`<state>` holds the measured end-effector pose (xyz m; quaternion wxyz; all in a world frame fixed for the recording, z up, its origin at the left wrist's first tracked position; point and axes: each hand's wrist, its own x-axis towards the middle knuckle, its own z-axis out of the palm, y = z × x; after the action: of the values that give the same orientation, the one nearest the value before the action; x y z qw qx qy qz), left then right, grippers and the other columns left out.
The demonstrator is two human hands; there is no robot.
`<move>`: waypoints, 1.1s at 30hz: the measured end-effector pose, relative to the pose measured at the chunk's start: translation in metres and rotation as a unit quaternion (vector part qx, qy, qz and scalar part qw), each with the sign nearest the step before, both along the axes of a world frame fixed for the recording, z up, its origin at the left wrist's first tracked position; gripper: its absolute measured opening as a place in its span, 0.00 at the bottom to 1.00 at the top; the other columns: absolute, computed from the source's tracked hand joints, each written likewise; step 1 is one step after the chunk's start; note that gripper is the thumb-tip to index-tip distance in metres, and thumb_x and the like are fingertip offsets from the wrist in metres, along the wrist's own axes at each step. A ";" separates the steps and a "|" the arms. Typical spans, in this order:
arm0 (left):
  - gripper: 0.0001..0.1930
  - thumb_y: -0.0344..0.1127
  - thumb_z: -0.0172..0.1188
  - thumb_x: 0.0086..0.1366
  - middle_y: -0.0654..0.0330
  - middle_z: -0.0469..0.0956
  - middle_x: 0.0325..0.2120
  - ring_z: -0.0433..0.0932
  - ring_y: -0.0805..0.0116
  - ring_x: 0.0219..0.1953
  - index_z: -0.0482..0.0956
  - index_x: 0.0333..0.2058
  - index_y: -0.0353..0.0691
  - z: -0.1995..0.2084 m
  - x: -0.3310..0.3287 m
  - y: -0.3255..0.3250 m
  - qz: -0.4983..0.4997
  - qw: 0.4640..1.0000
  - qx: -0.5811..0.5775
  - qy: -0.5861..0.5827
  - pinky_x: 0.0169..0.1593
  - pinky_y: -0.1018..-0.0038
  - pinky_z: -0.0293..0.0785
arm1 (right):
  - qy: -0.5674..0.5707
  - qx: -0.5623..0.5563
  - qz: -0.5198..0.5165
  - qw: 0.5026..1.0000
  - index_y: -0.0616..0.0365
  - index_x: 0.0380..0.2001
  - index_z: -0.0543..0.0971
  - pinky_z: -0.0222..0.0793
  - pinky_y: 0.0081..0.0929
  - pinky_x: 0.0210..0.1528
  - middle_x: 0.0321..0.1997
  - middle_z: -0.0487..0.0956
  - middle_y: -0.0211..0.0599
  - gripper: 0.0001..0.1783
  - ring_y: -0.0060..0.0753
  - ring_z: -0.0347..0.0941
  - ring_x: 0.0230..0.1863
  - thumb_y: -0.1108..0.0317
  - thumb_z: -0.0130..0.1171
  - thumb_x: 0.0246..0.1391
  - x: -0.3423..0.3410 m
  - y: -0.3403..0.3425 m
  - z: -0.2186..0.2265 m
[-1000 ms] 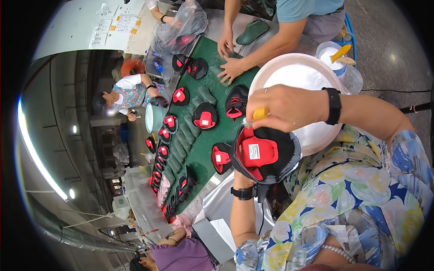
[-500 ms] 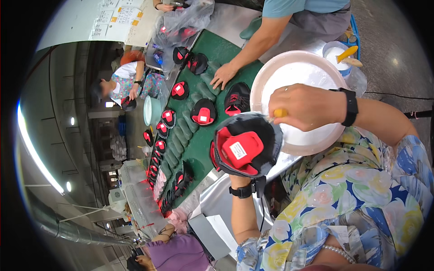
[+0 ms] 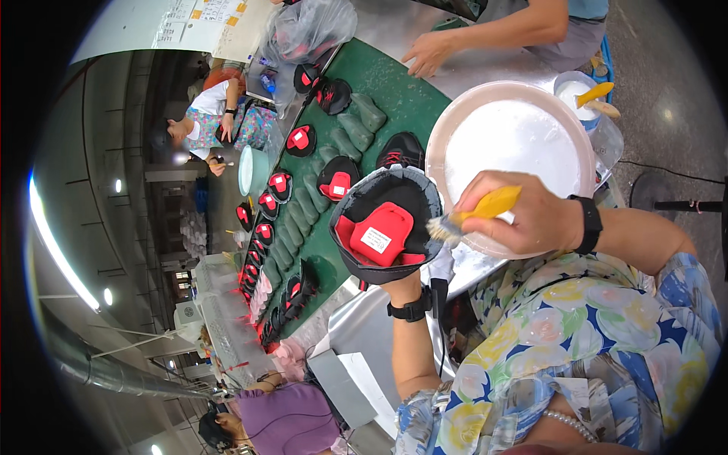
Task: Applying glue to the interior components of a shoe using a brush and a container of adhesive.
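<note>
A black shoe upper [image 3: 381, 189] with a red lining and a white label faces me, its grey edge turned outward. My left hand [image 3: 404, 289] holds it from beneath, its fingers hidden behind the upper. My right hand [image 3: 525, 220] is closed around a yellow-handled brush [image 3: 497, 203]. Its pale bristles meet the right edge of the upper. Just beyond my right hand stands a wide pinkish basin [image 3: 437, 144] holding white liquid.
A green conveyor belt [image 3: 322, 254] carries shoe uppers and several dark green shoe-shaped pieces [image 3: 292, 227]. A co-worker's hand [image 3: 431, 53] rests near the belt's far edge. Behind the basin is a white tub [image 3: 582, 95] with another yellow brush [image 3: 595, 94]. A black stand [image 3: 686, 205] is at right.
The upper has shifted left and tilted more toward me. My right hand has turned, showing the brush handle and bristles. The co-worker's hand has moved off the belt pieces, away to the upper right.
</note>
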<state>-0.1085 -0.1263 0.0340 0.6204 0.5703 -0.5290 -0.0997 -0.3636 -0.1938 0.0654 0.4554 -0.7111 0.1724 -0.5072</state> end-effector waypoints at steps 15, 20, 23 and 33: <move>0.29 0.50 0.48 0.76 0.55 0.74 0.60 0.78 0.57 0.58 0.61 0.69 0.41 -0.012 0.001 0.016 -0.195 0.864 0.207 0.414 0.59 0.60 0.79 | 0.107 -0.137 -0.016 0.985 0.58 0.36 0.75 0.72 0.37 0.36 0.32 0.79 0.41 0.10 0.49 0.77 0.33 0.68 0.66 0.58 0.019 -0.061 0.020; 0.29 0.51 0.48 0.76 0.55 0.74 0.60 0.78 0.57 0.58 0.61 0.69 0.42 -0.011 0.036 0.030 -0.119 0.873 0.163 0.444 0.59 0.61 0.79 | 0.253 -0.055 0.010 0.966 0.63 0.35 0.76 0.71 0.36 0.37 0.32 0.80 0.49 0.13 0.47 0.78 0.33 0.64 0.64 0.60 0.006 -0.047 0.023; 0.25 0.47 0.49 0.76 0.55 0.75 0.59 0.77 0.53 0.58 0.64 0.66 0.42 -0.011 0.098 0.039 -0.103 0.889 0.093 0.436 0.54 0.53 0.83 | 0.181 -0.047 -0.039 0.981 0.63 0.37 0.80 0.71 0.29 0.39 0.31 0.81 0.40 0.09 0.32 0.77 0.33 0.69 0.66 0.59 0.001 -0.039 0.039; 0.14 0.19 0.53 0.70 0.55 0.78 0.50 0.77 0.60 0.52 0.75 0.52 0.36 -0.105 0.352 0.078 0.091 0.809 -0.054 0.578 0.62 0.46 0.78 | 0.242 0.180 -0.035 0.953 0.61 0.40 0.75 0.70 0.21 0.47 0.41 0.76 0.32 0.06 0.22 0.74 0.42 0.76 0.60 0.61 0.004 -0.031 0.031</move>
<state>0.2431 -0.0479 -0.0711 0.8478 0.4182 -0.0227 -0.3253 -0.3591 -0.2249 0.0965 0.5023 -0.7124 0.3903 -0.2965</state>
